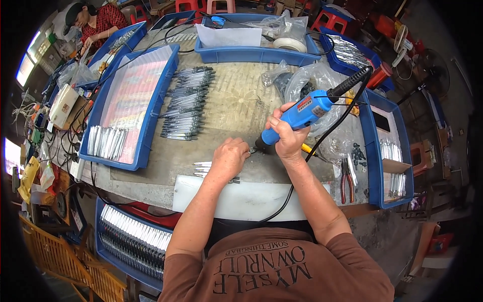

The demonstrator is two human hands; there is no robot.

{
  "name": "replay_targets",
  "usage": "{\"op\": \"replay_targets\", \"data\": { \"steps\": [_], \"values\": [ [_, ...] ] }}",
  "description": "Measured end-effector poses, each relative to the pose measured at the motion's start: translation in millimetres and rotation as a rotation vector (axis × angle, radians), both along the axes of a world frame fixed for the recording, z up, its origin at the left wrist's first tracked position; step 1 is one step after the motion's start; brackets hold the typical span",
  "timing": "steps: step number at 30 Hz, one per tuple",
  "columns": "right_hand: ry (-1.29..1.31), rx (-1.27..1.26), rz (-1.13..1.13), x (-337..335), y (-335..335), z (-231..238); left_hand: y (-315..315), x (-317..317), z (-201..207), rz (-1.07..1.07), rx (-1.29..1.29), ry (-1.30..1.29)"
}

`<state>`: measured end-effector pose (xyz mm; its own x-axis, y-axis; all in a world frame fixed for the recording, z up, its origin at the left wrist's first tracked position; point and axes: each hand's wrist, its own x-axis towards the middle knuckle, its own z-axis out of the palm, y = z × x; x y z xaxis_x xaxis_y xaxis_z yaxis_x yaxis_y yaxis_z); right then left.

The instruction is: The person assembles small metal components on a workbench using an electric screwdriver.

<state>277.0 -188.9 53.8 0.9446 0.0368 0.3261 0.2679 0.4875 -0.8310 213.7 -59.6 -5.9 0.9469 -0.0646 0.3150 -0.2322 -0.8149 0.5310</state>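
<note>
My right hand (290, 132) is wrapped round a blue corded electric screwdriver (304, 111), which slants down to the left. The tool's dark nose end meets the fingertips of my left hand (230, 157). Those fingers are pinched together at a small grey part (252, 150), whose kind is too small to make out. Under my left wrist lie a few slim silver pieces (202, 169). Farther off to the left, a long row of slim silver-and-black pen-like pieces (187, 100) lies on the worktable (236, 95).
A blue tray (172, 70) with silver pieces stands left, another blue tray (367, 146) right. Red-handled pliers (347, 178) and plastic bags (314, 80) lie right of my hands. The black cord (322, 138) crosses my right forearm. A co-worker (95, 25) sits far left.
</note>
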Motion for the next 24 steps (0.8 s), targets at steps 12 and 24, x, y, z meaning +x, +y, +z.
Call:
{"op": "replay_targets", "data": {
  "steps": [12, 24],
  "values": [
    [-0.006, -0.128, -0.011, 1.5, 7.8, 3.0, -1.5, -0.1, 1.1, 0.003, -0.012, 0.011],
    [-0.219, -0.559, -0.105, 8.1, 33.8, 9.6, -2.6, 0.8, 0.8, 0.026, -0.057, -0.001]
  ]
}}
